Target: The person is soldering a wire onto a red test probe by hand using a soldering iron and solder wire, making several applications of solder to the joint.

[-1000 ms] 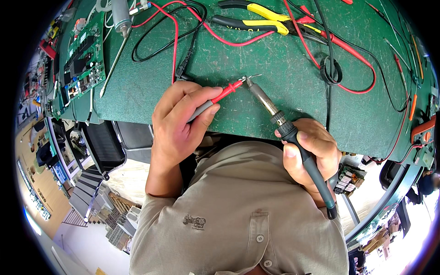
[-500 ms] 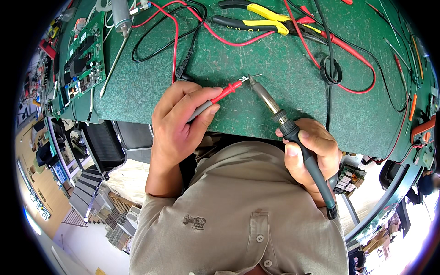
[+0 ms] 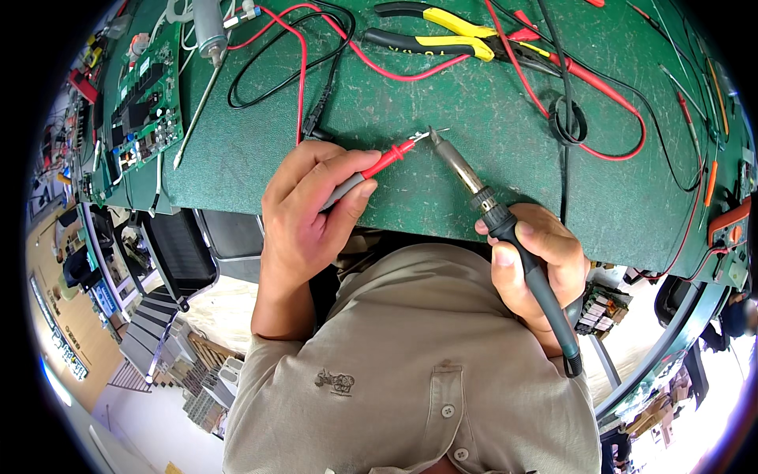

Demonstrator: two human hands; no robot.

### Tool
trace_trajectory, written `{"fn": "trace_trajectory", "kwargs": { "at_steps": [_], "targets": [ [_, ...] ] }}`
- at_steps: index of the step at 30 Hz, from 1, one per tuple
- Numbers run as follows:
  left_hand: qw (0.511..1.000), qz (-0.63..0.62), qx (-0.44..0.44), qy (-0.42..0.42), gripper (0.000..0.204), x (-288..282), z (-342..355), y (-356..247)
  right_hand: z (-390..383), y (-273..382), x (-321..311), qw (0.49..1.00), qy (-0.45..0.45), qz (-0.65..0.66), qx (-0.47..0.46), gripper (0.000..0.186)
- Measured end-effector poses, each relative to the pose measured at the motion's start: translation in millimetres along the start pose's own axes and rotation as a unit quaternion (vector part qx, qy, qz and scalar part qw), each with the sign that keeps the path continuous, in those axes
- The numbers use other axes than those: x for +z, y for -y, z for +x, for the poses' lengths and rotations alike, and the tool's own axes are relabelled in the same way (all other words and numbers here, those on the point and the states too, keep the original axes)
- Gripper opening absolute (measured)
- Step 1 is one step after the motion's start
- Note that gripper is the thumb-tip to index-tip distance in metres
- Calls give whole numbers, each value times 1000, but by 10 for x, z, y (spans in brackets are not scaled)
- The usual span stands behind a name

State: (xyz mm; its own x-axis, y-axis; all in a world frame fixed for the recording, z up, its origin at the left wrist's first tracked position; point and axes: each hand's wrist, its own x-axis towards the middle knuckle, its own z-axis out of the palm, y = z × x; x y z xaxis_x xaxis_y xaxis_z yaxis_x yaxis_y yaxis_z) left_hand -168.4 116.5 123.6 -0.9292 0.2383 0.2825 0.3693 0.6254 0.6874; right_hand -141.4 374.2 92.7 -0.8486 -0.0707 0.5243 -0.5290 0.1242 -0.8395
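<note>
Nearby, pliers [image 3: 467, 45] and red cables [image 3: 303, 79] lie beyond the soldering iron [image 3: 497, 216].

The green mat [image 3: 379, 103] is lit brightly and evenly, with only a soft shadow thrown onto it beside the right hand [image 3: 553, 253], and its scratches are rendered crisply. Far below the mat's right end, the view is burned out to white by glare; below its left end, the dark chair [image 3: 185, 249] is bent by the fisheye lens. The whole mat is framed by black corners, fringed with blue-violet at lower left.
</note>
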Motion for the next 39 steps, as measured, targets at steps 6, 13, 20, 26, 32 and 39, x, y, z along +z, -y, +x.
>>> {"fn": "trace_trajectory", "kwargs": {
  "at_steps": [6, 13, 20, 26, 32, 39],
  "targets": [
    [1000, -7, 2, 2, 24, -7, 5, -5, -13, 6, 3, 1000, -13, 8, 6, 31],
    [1000, -15, -15, -1, 23, -21, 18, -43, -74, 105, -127, 994, 56, 43, 82, 32],
    [1000, -21, -15, -5, 22, -9, 15, -27, -89, 82, -159, 993, 80, 35, 77, 32],
    [1000, -16, -8, -5, 22, 1, 16, -23, -26, 81, -154, 993, 103, 13, 57, 32],
    [1000, -20, -10, -5, 23, -3, 14, -23, -63, 34, -58, 998, 10, 36, 52, 31],
    [1000, -16, -3, -8, 22, -1, 9, -8, -72, 29, -22, 997, -23, 48, 59, 30]
  ]
}}
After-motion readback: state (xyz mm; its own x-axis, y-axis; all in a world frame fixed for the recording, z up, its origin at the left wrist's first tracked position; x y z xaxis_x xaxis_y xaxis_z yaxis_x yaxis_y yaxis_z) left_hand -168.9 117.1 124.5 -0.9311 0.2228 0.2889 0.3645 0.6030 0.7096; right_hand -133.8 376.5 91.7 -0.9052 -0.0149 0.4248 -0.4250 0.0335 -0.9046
